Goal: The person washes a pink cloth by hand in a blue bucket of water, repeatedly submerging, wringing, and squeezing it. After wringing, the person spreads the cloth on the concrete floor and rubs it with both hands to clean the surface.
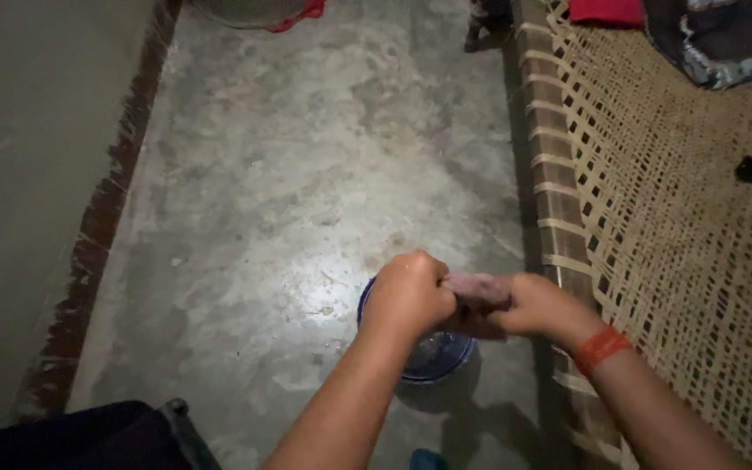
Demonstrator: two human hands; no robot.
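Both fists, left hand (408, 294) and right hand (540, 305), grip a cloth (478, 289) stretched left-right.

A bare grey concrete floor (306, 174) is lit by one bright patch near its middle. On the left it is bounded by a plain greenish wall (28, 174) with a chipped dark red skirting strip (102, 218). The right side is taken up by a woven cane-strap cot (654, 218).

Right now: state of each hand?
Left hand: closed on one end of the cloth.
Right hand: closed on its other end, above the bowl.
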